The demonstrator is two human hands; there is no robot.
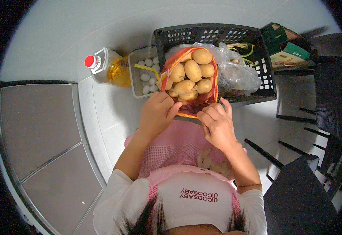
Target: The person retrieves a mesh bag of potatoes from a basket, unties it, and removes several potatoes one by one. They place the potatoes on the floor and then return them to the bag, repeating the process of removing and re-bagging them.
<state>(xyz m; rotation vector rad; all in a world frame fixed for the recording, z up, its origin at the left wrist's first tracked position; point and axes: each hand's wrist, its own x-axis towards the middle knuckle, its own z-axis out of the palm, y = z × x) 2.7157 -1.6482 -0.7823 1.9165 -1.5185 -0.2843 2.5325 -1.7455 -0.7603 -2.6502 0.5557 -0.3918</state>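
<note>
A red mesh bag [195, 104] with an orange rim stands open before me, filled with several potatoes [192, 70]. My left hand [158, 113] pinches the near left part of its rim, and my right hand [216, 123] grips the rim at the near right. The bag rests on or in a black plastic crate [269, 70], its underside hidden. Beside the potatoes in the crate lie clear plastic bags [240, 77] and some green stalks [247, 48]. A yellow strap or tie [144, 67] sticks out at the bag's left side.
Left of the crate sits a clear plastic container [132, 79] of white eggs [144, 77], next to an oil bottle [110, 70] with a red cap. A green printed carton [291, 55] stands at the crate's right. Black chairs [300, 194] are at the right, grey cabinet panels [41, 126] at the left.
</note>
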